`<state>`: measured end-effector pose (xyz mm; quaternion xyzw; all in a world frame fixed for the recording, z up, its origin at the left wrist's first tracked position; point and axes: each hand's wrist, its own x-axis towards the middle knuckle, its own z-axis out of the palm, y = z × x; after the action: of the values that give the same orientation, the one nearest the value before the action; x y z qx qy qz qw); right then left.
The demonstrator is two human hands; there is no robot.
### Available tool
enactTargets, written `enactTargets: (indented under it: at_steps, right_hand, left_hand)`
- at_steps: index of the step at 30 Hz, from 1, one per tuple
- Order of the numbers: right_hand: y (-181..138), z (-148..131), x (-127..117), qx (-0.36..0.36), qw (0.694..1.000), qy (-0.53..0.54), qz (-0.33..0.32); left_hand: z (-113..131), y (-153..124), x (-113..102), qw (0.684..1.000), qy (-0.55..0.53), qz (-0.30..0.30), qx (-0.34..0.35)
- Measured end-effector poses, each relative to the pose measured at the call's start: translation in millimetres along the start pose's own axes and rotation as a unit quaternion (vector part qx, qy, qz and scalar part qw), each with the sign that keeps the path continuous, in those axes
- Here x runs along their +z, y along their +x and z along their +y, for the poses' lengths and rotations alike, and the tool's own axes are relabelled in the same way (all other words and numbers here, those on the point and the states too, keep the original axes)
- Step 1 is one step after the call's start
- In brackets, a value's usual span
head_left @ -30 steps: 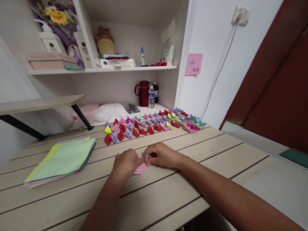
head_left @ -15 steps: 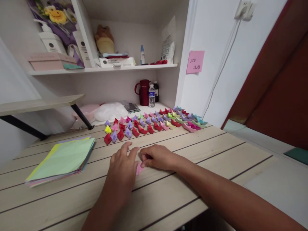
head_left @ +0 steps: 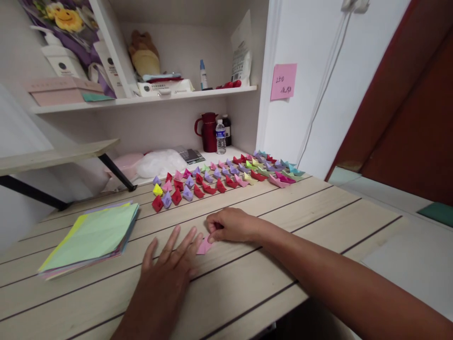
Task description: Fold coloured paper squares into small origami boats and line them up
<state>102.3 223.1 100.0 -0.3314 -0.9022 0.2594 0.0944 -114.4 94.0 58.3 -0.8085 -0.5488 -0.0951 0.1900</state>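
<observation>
A small folded pink paper piece (head_left: 204, 246) lies on the wooden table (head_left: 318, 212) in front of me. My right hand (head_left: 230, 225) rests over its upper edge with curled fingers pinching it. My left hand (head_left: 168, 269) lies flat on the table just left of the paper, fingers spread, its fingertips touching the paper's left side. Behind my hands stand rows of several small folded paper boats (head_left: 219, 177) in red, purple, pink, yellow and green.
A stack of coloured paper sheets (head_left: 90, 236), green on top, lies at the left. Behind the table a shelf unit holds a red jug (head_left: 208, 132), a water bottle (head_left: 221, 137), boxes and bottles. A pink sticky note (head_left: 283, 81) hangs on the wall.
My left hand went from a closed grip on the pink paper to lying flat and open, sliding back towards me. My right hand stayed on the paper.
</observation>
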Motion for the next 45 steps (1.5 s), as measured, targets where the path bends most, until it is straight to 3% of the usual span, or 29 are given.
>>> enactTargets:
  at_steps: [3,5,13,20,26,32,37,45]
  right_hand:
    - [0.2,1.2,0.7,-0.004,1.000,-0.003,-0.002]
    - [0.6,1.4,1.0,-0.004,1.000,-0.003,-0.003]
    - [1.2,1.5,0.0,-0.011,1.000,0.011,-0.011]
    - [0.2,2.8,0.0,-0.016,1.000,0.021,-0.012]
    - [1.0,3.8,0.5,-0.015,0.999,0.027,-0.015]
    - [-1.5,-3.7,-1.8,0.000,1.000,0.017,-0.012]
    - [-1.3,-7.9,-0.9,0.010,1.000,0.002,-0.007]
    - [-0.9,-3.7,-0.8,0.000,1.000,0.002,-0.024]
  left_hand:
    - [13.1,8.2,-6.4,0.995,-0.016,0.015,0.098]
    - [19.1,11.5,-6.5,0.992,-0.035,0.013,0.124]
    - [23.4,4.6,-2.8,0.997,-0.075,-0.015,0.018]
    - [19.1,9.9,-11.7,0.988,-0.102,-0.113,0.023]
    - [22.7,3.8,-13.2,0.991,-0.103,-0.082,-0.016]
    - [23.9,8.3,-14.6,0.983,-0.108,-0.149,-0.022]
    - [28.5,6.4,-9.5,0.987,-0.089,-0.130,-0.043]
    - [47.8,9.9,-28.1,0.980,-0.075,-0.164,-0.087]
